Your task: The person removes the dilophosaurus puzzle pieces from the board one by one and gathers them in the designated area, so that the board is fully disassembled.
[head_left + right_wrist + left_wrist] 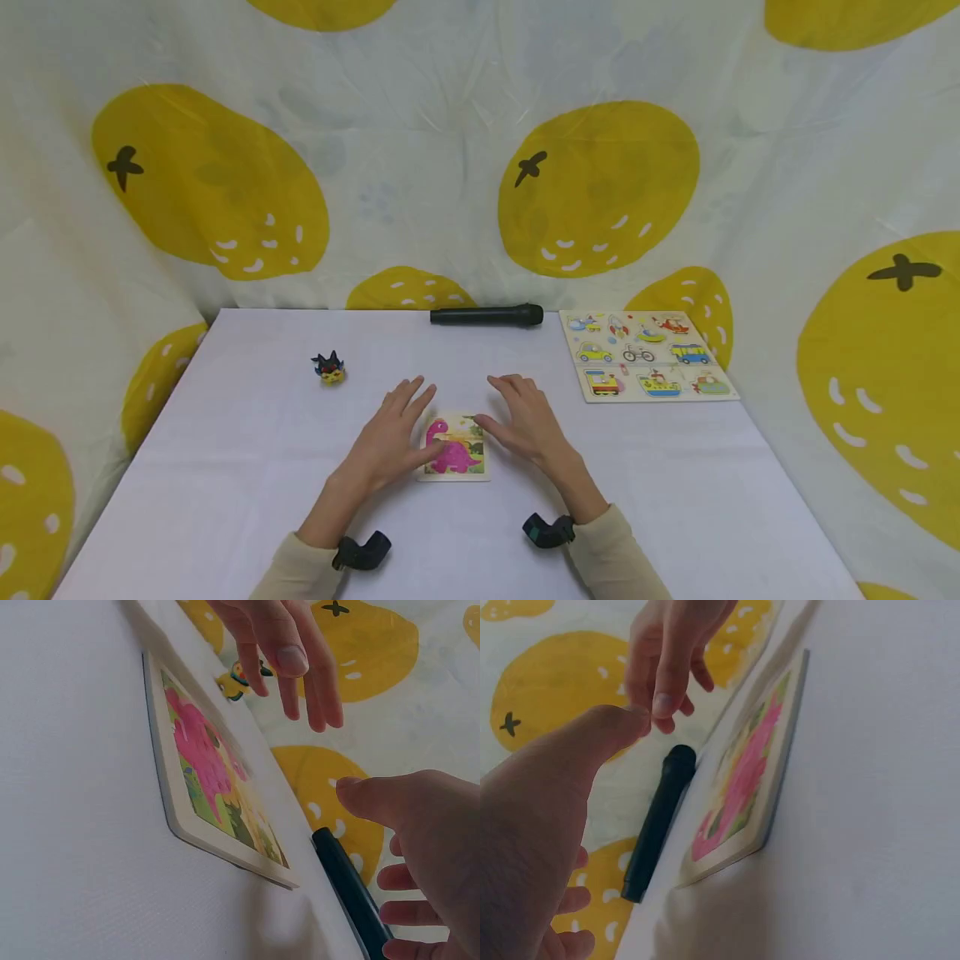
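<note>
A small square picture puzzle (454, 462) with a pink dinosaur lies flat on the white table, between the two hands. My left hand (387, 437) hovers at its left side with fingers spread, the thumb overlapping the picture in the head view. On the other side, my right hand (525, 418) is held above the table, thumb pointing at the puzzle's upper right corner. Both hands hold nothing. From the left wrist, the puzzle (742, 780) shows below the hands with its pale wooden edge; the right wrist view also shows the puzzle (202, 765) apart from the fingers.
A black microphone (486, 316) lies along the table's back edge. To its right is a wooden board of vehicle pictures (626, 364). A small yellow and dark toy figure (329, 368) stands at the back left. Behind hangs a fruit-patterned curtain (420, 192).
</note>
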The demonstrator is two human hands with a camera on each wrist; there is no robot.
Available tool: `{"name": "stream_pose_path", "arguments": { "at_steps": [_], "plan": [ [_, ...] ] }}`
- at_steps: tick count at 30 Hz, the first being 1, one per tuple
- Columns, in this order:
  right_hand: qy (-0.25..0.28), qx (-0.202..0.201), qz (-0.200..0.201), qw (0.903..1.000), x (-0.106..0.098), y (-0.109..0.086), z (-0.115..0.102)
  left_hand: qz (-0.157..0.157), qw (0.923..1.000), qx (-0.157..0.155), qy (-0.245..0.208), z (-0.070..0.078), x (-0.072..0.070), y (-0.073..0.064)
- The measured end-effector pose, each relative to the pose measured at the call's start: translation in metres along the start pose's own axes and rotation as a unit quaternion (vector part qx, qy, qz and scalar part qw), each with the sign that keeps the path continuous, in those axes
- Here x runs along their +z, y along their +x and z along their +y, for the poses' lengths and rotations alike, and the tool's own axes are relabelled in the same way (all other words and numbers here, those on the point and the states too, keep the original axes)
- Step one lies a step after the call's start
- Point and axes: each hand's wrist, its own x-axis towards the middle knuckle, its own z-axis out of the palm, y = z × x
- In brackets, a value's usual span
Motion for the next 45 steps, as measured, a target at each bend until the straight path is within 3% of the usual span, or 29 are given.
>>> {"name": "stream_pose_path", "arguments": {
  "at_steps": [19,32,45],
  "plan": [
    [-0.008,-0.016,-0.057,0.9982,0.019,-0.002,-0.002,-0.056,0.9980,0.029,-0.006,0.006,0.024,-0.006],
    [-0.013,-0.023,-0.061,0.9978,0.024,-0.003,0.002,-0.032,0.9984,0.046,0.005,0.010,0.034,-0.006],
    [0.014,-0.015,-0.067,0.9975,0.022,-0.003,0.006,-0.037,0.9980,0.051,-0.003,0.016,0.034,-0.007]
  ]
}}
